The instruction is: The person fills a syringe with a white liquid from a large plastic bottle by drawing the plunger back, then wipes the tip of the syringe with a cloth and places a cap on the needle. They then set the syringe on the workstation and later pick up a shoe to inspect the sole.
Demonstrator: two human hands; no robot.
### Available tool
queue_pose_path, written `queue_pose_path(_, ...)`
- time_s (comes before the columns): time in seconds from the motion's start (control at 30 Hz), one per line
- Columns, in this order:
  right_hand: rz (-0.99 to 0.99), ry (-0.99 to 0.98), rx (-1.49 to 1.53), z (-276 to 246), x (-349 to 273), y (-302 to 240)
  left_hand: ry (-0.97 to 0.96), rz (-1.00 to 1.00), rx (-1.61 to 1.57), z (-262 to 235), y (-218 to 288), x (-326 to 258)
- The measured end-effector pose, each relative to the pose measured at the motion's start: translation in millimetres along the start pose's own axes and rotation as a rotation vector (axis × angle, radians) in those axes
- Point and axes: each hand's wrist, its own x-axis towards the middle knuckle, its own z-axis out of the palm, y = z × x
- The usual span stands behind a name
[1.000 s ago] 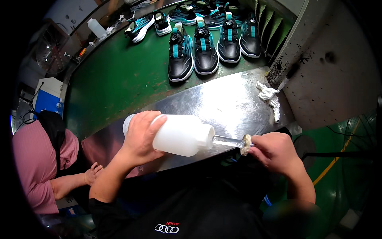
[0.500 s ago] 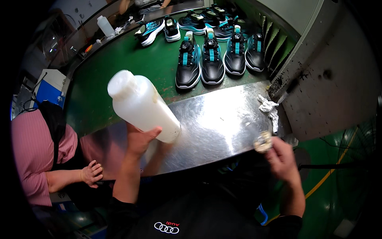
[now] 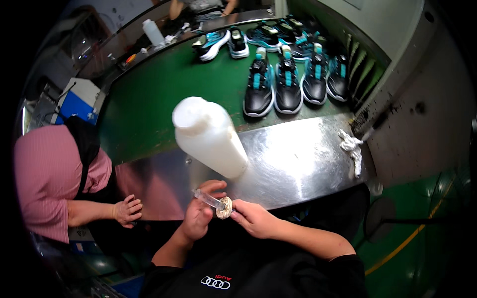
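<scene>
My right hand [image 3: 253,218] is closed on a syringe-like tool with a round, tan, crusted piece [image 3: 224,207] at its held end. The tool's clear tube [image 3: 208,198] points toward my left hand [image 3: 198,216]. That hand is open, thumb and fingers apart around the tube; whether it touches the tube I cannot tell. Just beyond my hands, a big translucent white plastic bottle [image 3: 213,141] stands on the metal plate [image 3: 283,179], its wide cap on.
Several black and turquoise sneakers [image 3: 287,87] stand on the green table [image 3: 149,104]. A crumpled white tissue [image 3: 352,149] lies by the grey machine panel [image 3: 412,129]. At left is a co-worker in a pink top [image 3: 44,174], one hand [image 3: 128,211] near the plate's edge. Farther off stands another white bottle [image 3: 152,33].
My left hand has let go of the bottle, which now stands on the plate. My right hand has brought the crusted tool leftward to my left hand. The view has shifted slightly.
</scene>
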Motion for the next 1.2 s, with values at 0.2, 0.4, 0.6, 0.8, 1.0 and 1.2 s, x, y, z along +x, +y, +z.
queue_pose_path(0.2, -0.117, 0.113, -0.098, -2, 11, -11, 0.135, -0.066, -0.324, -32, -15, 0)
queue_pose_path(0.4, -0.206, 0.449, -0.6, -37, 47, 19, 0.291, -0.124, -0.402, -50, -20, 43)
queue_pose_path(0.6, 0.011, 0.375, -0.122, -20, 86, 29, 0.135, -0.113, -0.421, -41, -22, 46)
queue_pose_path(0.8, 0.087, 0.358, -0.083, -56, 33, -4, -0.082, 0.103, -0.315, -14, 2, 44)
queue_pose_path(1.0, -0.32, 0.552, -0.299, -108, -38, -95, -0.067, 0.14, -0.441, -10, 25, 32)
queue_pose_path(1.2, -0.726, 1.092, -0.75, -215, -131, -238, -0.082, 0.029, -0.42, -2, -1, 41)
